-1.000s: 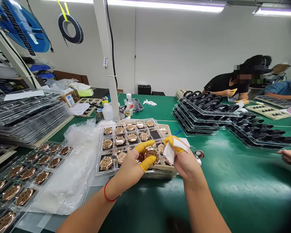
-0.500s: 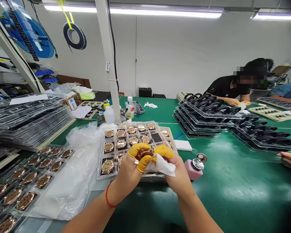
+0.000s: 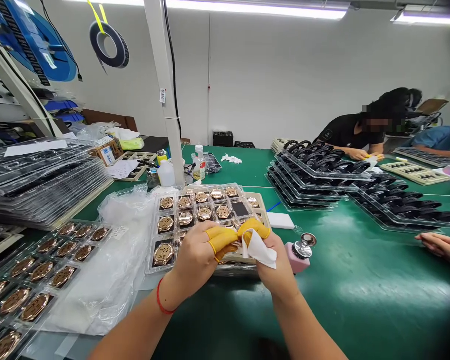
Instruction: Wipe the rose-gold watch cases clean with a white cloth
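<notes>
**Two hands closed together over a tray of rose-gold discs; held piece hidden.**

Left hand (image 3: 197, 260) curled, its yellow finger cots (image 3: 221, 240) pressed toward the right hand (image 3: 275, 262), which clenches a crumpled white wipe (image 3: 259, 248). Anything between them is hidden, and the left hand's hold cannot be told. Both sit above the near edge of a clear plastic tray (image 3: 210, 186), its black-lined pockets holding round rose-gold metal discs (image 3: 163, 254). The discs look stiff, smooth and easily marked, probably best taken by the rim through cots or wipe. A pink pump bottle with a metal top (image 3: 296, 257) stands just beside the right hand.
</notes>
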### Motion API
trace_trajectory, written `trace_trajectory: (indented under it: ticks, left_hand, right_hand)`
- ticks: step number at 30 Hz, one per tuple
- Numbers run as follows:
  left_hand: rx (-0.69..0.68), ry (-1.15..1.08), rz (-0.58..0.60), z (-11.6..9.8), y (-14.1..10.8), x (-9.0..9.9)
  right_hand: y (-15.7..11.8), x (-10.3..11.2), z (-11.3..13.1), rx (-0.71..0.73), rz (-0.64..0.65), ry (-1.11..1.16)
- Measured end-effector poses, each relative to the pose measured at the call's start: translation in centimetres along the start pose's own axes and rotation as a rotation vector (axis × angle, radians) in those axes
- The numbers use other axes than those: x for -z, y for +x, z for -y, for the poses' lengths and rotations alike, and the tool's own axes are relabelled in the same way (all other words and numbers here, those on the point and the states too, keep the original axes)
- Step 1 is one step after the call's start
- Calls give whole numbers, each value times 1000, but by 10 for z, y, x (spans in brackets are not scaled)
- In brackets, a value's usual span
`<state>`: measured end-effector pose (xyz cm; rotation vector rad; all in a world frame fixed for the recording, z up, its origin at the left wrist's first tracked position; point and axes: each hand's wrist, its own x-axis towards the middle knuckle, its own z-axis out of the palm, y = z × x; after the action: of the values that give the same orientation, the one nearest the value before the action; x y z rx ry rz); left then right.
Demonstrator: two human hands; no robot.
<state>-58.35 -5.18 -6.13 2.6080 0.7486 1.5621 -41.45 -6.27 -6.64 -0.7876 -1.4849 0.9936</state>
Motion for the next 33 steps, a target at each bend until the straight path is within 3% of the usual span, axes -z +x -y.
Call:
trace_trajectory:
  ticks: [3, 8, 12, 14, 17, 21, 25, 29, 33]
  left_hand:
    - [-12, -159, 1, -2, 0, -3]
    - [312, -574, -54, -4, -4, -7]
    - [376, -660, -65, -5, -5, -7]
    - [343, -591, -12, -5, -4, -5]
    - [179, -336, 30, -4, -1, 0]
    - [-38, -41, -2, 1, 3, 6]
    - [-132, -40, 29, 8, 6, 15]
    - [-187, -53, 119, 11, 8, 21]
    - [-165, -276, 121, 15, 5, 18]
  right_hand:
    - [0, 4, 2, -125, 73, 176]
    - [-3, 10, 10, -144, -7, 443]
    - [-7, 11, 16, -145, 68, 348]
    - [-9, 12, 17, -94, 73, 241]
    - [-9, 14, 17, 5, 62, 108]
    - [-7, 16, 15, -31, 97, 42]
    - [-9, 16, 13, -48, 226, 46]
    - [-13, 14, 19, -67, 244, -95]
    - [-18, 14, 29, -5, 303, -110]
